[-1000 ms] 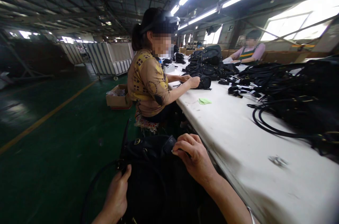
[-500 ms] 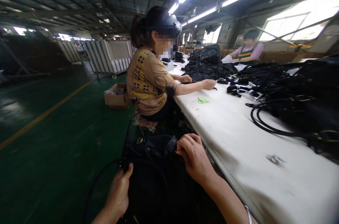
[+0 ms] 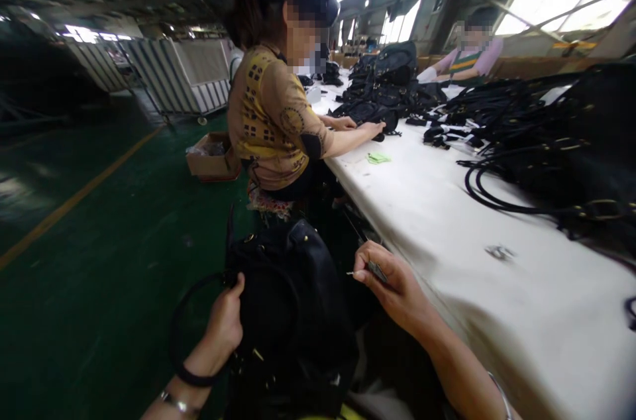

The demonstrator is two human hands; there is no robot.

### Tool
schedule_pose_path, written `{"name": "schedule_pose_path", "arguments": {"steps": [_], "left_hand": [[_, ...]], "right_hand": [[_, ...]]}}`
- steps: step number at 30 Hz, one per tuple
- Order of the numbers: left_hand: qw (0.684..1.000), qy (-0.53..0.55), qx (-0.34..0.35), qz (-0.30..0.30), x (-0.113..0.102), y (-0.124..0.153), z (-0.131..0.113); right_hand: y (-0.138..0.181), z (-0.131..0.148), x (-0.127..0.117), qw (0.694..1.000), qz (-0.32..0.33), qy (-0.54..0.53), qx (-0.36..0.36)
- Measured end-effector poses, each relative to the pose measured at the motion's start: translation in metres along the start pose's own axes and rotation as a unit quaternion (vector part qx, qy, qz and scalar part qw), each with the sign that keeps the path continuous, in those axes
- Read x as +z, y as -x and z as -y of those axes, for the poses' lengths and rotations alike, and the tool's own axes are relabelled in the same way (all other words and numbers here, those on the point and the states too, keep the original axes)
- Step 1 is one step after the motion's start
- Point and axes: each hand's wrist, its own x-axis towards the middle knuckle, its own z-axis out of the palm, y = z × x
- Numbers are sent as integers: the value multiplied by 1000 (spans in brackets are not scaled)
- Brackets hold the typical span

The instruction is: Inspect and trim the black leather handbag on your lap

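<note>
A black leather bag (image 3: 293, 314) rests on my lap, below the table's edge. My left hand (image 3: 224, 324) grips its left side, where a round black strap (image 3: 181, 334) loops out. My right hand (image 3: 395, 287) has come off the bag and is closed on a small metal tool (image 3: 373, 269), held just right of the bag and near the edge of the white table (image 3: 437, 221).
A person in a yellow patterned top (image 3: 273, 115) sits close ahead at the same table, hands on black bags (image 3: 382, 99). Black straps and bags (image 3: 556, 142) pile up at right. Another person (image 3: 470, 55) sits opposite. A cardboard box (image 3: 211, 158) stands on the green floor.
My right hand lifted off the bag's top and now holds a small metal tool. The view tipped down and the bag sits more upright. The person ahead pulled a hand back to the bags.
</note>
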Motion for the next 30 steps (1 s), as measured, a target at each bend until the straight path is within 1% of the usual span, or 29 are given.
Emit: {"name": "schedule_pose_path", "arguments": {"steps": [2,4,8,10,12,14,18,25,30], "left_hand": [[1000,6,-15,-3,-3,-8,4],[1000,10,-23,-7,-5,-12,8],[1000,15,-23,-3,-2,-15,10],[1000,14,-22,-4,-1,-16,10],[1000,10,-22,-2,-1,-19,11],[999,12,-36,7,-2,-22,13],[998,18,-60,15,-5,-25,14],[999,8,-48,-1,-6,-26,15],[999,13,-50,-8,-4,-22,14]], "right_hand": [[17,2,1,997,48,-38,38],[36,1,7,990,83,-74,82],[73,-2,26,970,120,-124,173],[87,-5,37,964,127,-129,194],[97,-8,48,966,119,-115,197],[103,-11,57,971,100,-88,197],[108,-14,69,978,68,-52,192],[113,-16,79,992,35,-17,117],[115,-20,84,995,34,35,82]]}}
